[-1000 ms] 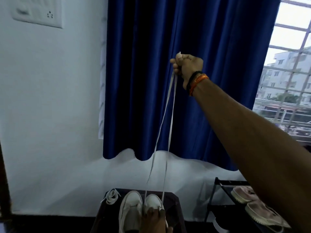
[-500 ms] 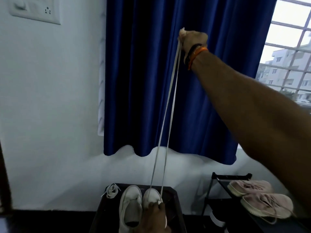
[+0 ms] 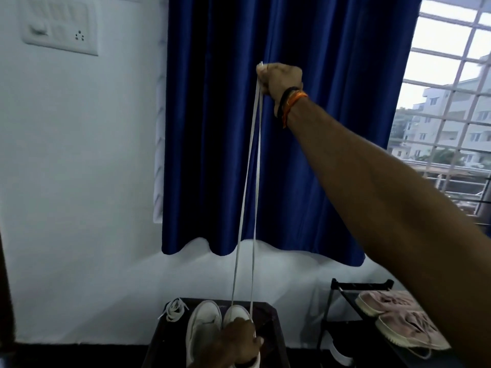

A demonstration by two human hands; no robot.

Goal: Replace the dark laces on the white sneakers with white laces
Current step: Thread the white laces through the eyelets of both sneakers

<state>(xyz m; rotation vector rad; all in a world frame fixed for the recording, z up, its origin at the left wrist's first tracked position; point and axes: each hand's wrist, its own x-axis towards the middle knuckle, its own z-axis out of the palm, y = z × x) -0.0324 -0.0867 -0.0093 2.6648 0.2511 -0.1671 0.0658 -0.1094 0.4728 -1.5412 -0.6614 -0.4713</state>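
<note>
Two white sneakers stand side by side on a dark stool (image 3: 268, 318) at the bottom centre. My left hand (image 3: 233, 343) presses down on the right sneaker (image 3: 235, 313). The left sneaker (image 3: 203, 325) has no lace in it. My right hand (image 3: 280, 79) is raised high in front of the blue curtain, fist closed on both ends of a white lace (image 3: 251, 181). The lace runs taut in two strands from my fist down to the right sneaker. A second white lace (image 3: 174, 310) lies bundled on the stool's far left corner.
A blue curtain (image 3: 305, 128) hangs behind the lace. A black shoe rack (image 3: 342, 290) at the right holds a pair of pinkish sneakers (image 3: 398, 320). A switch plate (image 3: 59, 27) is on the white wall, and a barred window (image 3: 451, 102) is at the right.
My right hand rose with the lace ends half a second ago and now sits slightly lower again. The strands stay taut. My left hand stays on the right sneaker.
</note>
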